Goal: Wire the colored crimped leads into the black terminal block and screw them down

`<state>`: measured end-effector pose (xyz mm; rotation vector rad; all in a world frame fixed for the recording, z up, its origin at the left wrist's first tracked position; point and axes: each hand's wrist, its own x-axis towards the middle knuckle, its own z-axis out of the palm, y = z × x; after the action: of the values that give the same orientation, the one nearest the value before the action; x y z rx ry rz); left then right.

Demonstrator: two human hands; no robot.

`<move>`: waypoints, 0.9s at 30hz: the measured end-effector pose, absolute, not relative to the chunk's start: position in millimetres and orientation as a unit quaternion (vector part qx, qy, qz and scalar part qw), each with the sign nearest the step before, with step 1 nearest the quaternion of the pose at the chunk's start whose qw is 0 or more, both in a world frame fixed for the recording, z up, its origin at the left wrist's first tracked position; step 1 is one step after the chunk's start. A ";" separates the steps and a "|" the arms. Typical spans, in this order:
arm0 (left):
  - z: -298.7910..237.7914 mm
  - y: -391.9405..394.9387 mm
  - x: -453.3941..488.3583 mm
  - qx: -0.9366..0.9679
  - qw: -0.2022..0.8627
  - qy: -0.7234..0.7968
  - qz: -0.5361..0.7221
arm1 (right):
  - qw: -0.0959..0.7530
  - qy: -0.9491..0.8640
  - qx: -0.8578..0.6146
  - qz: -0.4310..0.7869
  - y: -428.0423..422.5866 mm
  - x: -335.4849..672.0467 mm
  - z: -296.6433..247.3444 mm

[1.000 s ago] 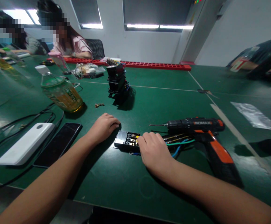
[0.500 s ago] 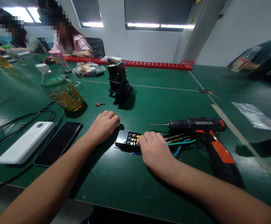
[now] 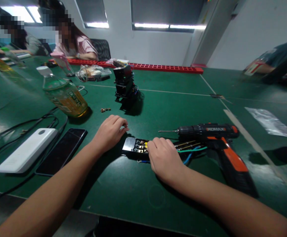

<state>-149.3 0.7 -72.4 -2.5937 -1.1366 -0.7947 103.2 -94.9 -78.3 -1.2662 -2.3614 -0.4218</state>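
Observation:
My left hand (image 3: 111,131) is above the table, fingertips pinched on a small, shiny screw (image 3: 126,126); its far end is too small to make out. Just right of it lies a black terminal block (image 3: 130,144) with rows of metal contacts and a clear-looking cover at its left end. My right hand (image 3: 166,158) is wrapped over the block's right part, holding it on the table and hiding much of it. Green and blue wires (image 3: 190,158) run out beyond that hand. A little heap of brass-coloured screws (image 3: 105,110) lies past my left hand.
A cordless drill (image 3: 207,131) lies on the right, its bit pointing left. Stacked black blocks (image 3: 124,85) stand farther back. On the left are a drink bottle (image 3: 66,98), a white power bank (image 3: 27,151), a phone (image 3: 61,151) and black cables. Other people sit around the table.
My left hand has lifted slightly and its pinched fingertips have turned toward the block, so the screw shows more clearly. My right hand stays on the terminal block.

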 end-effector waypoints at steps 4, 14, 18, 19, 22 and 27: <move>-74.2 1.1 -149.6 -0.876 0.098 -0.378 -0.282 | 0.211 -0.852 -0.458 -0.142 -94.7 103.4 -77.7; -71.4 -2.0 -146.9 -0.870 0.102 -0.353 -0.329 | 0.211 -0.849 -0.464 -0.142 -94.8 103.9 -75.7; -67.4 -6.1 -145.2 -0.864 0.102 -0.340 -0.357 | 0.210 -0.846 -0.468 -0.146 -94.8 103.6 -74.9; -66.5 -7.0 -144.8 -0.863 0.102 -0.338 -0.363 | 0.212 -0.846 -0.468 -0.145 -94.8 103.5 -74.8; -64.1 -9.1 -143.4 -0.861 0.104 -0.329 -0.374 | 0.214 -0.845 -0.470 -0.139 -94.7 103.7 -74.7; -60.0 -12.3 -140.8 -0.861 0.096 -0.321 -0.382 | 0.215 -0.845 -0.471 -0.132 -94.6 104.0 -74.6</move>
<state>-140.8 -12.3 -60.0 -2.5527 -0.9515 -1.1310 104.0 -94.6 -74.6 -1.3059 -2.3446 -0.3664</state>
